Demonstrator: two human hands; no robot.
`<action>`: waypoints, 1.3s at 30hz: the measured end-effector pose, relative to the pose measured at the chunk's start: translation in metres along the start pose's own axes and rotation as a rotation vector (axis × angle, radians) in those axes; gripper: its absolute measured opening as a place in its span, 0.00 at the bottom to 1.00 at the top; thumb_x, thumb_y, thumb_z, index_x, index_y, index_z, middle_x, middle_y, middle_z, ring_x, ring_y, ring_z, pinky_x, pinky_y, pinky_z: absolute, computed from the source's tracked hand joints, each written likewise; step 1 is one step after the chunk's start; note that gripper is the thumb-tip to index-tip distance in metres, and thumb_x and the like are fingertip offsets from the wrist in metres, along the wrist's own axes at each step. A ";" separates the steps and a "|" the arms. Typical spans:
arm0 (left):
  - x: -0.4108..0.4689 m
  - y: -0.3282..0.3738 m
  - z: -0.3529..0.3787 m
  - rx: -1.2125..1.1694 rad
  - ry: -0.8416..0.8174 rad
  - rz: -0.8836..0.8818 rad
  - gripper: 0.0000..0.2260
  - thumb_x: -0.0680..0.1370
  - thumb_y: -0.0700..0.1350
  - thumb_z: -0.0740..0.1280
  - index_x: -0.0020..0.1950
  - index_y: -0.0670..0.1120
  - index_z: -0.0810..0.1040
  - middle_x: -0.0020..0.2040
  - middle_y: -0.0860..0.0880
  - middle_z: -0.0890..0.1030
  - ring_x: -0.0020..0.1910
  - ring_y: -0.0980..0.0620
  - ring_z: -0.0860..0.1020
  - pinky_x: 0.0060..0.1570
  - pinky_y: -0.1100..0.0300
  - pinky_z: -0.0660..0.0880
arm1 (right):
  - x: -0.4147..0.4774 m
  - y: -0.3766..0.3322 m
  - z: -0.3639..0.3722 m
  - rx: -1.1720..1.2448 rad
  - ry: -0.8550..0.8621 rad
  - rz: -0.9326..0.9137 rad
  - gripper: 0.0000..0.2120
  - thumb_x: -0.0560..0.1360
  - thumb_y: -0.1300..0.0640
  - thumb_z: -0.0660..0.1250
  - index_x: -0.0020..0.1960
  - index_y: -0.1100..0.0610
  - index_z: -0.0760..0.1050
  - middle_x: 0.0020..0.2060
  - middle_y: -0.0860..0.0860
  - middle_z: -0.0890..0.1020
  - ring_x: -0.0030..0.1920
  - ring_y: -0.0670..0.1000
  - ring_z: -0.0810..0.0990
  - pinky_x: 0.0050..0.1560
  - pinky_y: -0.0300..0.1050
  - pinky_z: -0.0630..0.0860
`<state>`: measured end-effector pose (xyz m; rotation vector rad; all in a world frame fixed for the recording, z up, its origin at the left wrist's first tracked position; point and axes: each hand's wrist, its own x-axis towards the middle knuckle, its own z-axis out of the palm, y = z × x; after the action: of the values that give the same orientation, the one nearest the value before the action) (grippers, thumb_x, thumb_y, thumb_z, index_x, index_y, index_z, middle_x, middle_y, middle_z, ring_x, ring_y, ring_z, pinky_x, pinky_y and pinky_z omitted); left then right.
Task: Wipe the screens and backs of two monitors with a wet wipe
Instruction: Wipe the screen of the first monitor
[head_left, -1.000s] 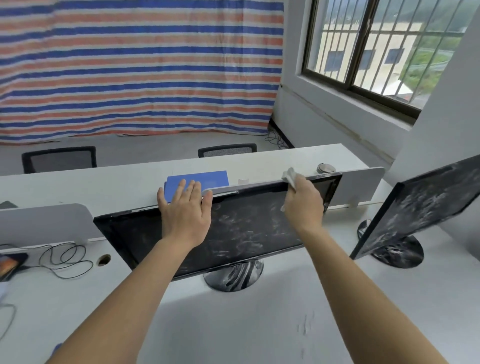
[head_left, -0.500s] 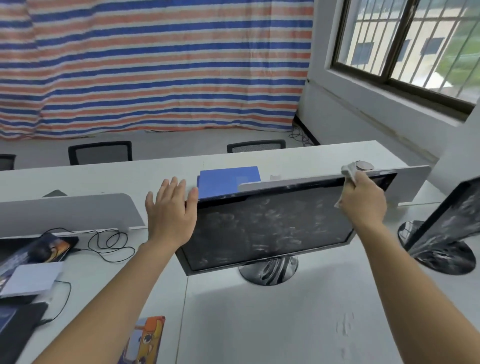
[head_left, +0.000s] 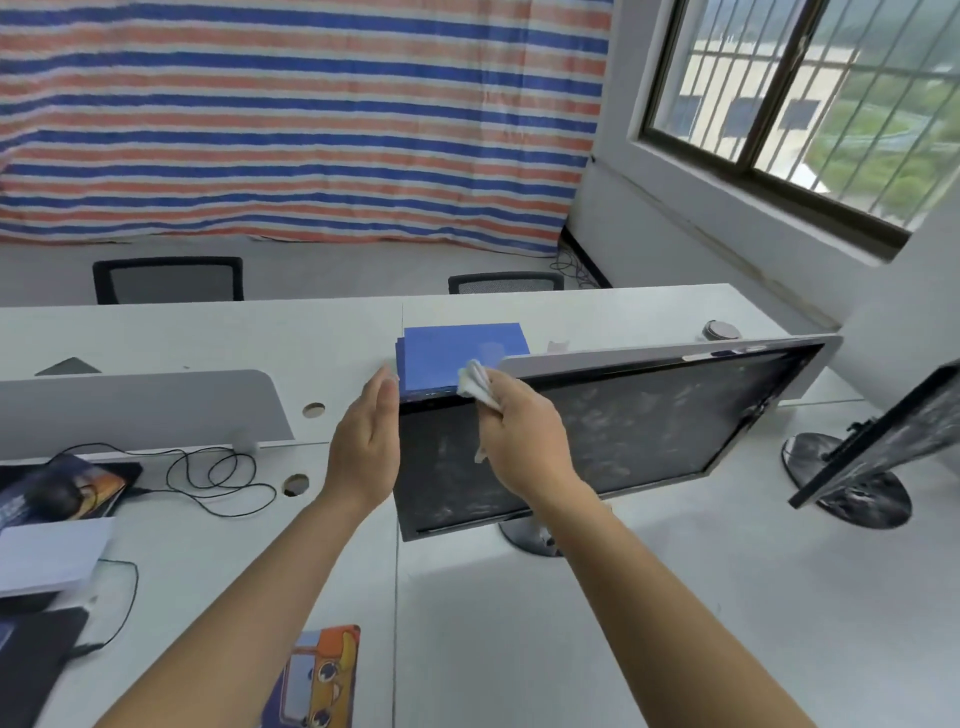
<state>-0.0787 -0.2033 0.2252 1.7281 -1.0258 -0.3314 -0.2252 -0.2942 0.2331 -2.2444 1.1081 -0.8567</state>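
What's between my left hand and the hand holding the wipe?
In the head view, the upper left corner of the near monitor sits between the left hand and the right hand, which grips the wet wipe at its top edge.

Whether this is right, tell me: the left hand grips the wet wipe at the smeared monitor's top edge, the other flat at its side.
Wrong hand. In the head view the right hand grips the wet wipe at the top edge of the smeared monitor, the left hand flat at its side.
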 end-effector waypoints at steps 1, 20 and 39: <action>-0.002 -0.005 -0.003 -0.026 0.031 0.014 0.24 0.84 0.58 0.48 0.73 0.49 0.70 0.67 0.57 0.74 0.69 0.57 0.69 0.64 0.69 0.60 | 0.002 0.006 -0.007 -0.036 0.010 0.007 0.09 0.81 0.53 0.55 0.47 0.47 0.73 0.35 0.47 0.79 0.32 0.48 0.79 0.39 0.50 0.78; -0.013 -0.041 -0.034 -0.150 -0.179 -0.171 0.25 0.78 0.34 0.58 0.42 0.64 0.82 0.34 0.50 0.81 0.32 0.51 0.68 0.33 0.60 0.65 | -0.022 -0.076 0.050 0.263 -0.188 -0.091 0.11 0.79 0.56 0.60 0.56 0.44 0.77 0.41 0.46 0.80 0.36 0.50 0.81 0.40 0.49 0.82; -0.014 -0.031 -0.038 -0.122 -0.240 -0.187 0.28 0.76 0.28 0.54 0.63 0.56 0.79 0.57 0.63 0.80 0.50 0.74 0.76 0.47 0.76 0.69 | -0.041 -0.035 0.054 0.189 0.188 -0.071 0.26 0.75 0.60 0.63 0.70 0.39 0.71 0.43 0.44 0.77 0.41 0.44 0.77 0.45 0.41 0.75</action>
<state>-0.0475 -0.1654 0.2099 1.7044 -0.9934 -0.7212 -0.1880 -0.2333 0.2064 -2.0912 0.9867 -1.1717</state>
